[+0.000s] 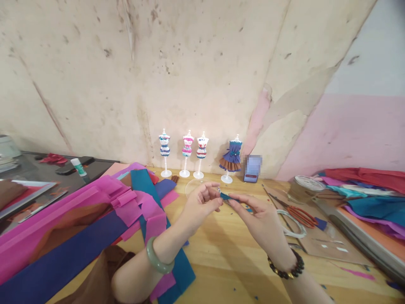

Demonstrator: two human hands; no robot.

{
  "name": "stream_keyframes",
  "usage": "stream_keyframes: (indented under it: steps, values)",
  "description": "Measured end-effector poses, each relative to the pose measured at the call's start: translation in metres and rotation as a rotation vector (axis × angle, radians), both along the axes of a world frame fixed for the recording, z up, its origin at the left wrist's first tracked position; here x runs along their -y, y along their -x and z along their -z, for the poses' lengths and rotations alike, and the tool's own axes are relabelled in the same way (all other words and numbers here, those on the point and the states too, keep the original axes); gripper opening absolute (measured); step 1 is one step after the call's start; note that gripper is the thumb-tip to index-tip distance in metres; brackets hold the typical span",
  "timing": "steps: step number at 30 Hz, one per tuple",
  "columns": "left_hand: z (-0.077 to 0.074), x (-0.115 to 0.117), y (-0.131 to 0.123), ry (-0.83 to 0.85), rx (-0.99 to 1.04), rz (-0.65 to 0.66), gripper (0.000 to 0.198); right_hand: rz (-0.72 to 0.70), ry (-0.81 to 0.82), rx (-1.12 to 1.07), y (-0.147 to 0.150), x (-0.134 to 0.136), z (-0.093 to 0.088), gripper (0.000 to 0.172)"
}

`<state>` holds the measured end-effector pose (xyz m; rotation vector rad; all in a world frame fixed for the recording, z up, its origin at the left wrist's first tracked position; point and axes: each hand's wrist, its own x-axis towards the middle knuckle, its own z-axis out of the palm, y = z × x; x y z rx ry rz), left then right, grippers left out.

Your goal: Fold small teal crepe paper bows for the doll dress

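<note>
A small teal paper piece (225, 196) is held between both hands above the wooden table (228, 257). My left hand (201, 204), with a green bangle on its wrist, pinches the piece's left end. My right hand (257, 215), wearing a dark bead bracelet, pinches its right end with thumb and forefinger. Behind the hands, a row of small mannequins stands against the wall: three in striped tops (187, 152) and one in a blue and brown paper dress (232, 158).
Pink, navy and teal crepe paper sheets (95, 223) lie piled at the left. Red-handled scissors (300, 215), a tape ring (292, 226) and a clear tape roll (302, 188) lie at the right, beside more coloured paper (373, 202). A glue stick (78, 166) lies far left.
</note>
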<state>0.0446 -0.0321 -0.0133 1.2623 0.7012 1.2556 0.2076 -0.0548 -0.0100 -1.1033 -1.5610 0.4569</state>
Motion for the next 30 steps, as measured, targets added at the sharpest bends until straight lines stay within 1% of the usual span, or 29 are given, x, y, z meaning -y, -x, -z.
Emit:
stream_keyframes:
  steps: [7, 10, 14, 23, 25, 27, 30]
  values:
    - [0.0048, -0.0026, -0.0014, -0.037, -0.002, 0.017, 0.046, 0.05, 0.015, 0.0, -0.0025, -0.0008, 0.0008, 0.02]
    - [0.0039, -0.0012, -0.0023, -0.013, 0.0, 0.019, 0.048, 0.06, 0.019, -0.008, -0.0021, -0.0003, 0.0003, 0.02]
    - [0.003, -0.0003, -0.0029, 0.02, 0.029, 0.017, 0.048, 0.029, 0.031, -0.028, 0.0, 0.0002, 0.0002, 0.019]
    - [0.005, -0.0031, -0.0025, -0.007, 0.042, -0.041, 0.044, -0.01, 0.08, -0.054, -0.0008, -0.0009, 0.0035, 0.022]
    - [0.0057, -0.0028, -0.0034, 0.012, 0.03, -0.027, 0.045, -0.011, 0.08, -0.059, -0.0019, -0.0011, 0.0035, 0.021]
    - [0.0062, -0.002, -0.0043, 0.043, 0.007, 0.015, 0.044, -0.01, 0.074, -0.064, -0.0027, -0.0012, 0.0036, 0.021]
    - [0.0059, -0.0002, -0.0051, 0.082, -0.02, 0.067, 0.033, -0.014, 0.068, -0.06, -0.0025, -0.0012, 0.0046, 0.02]
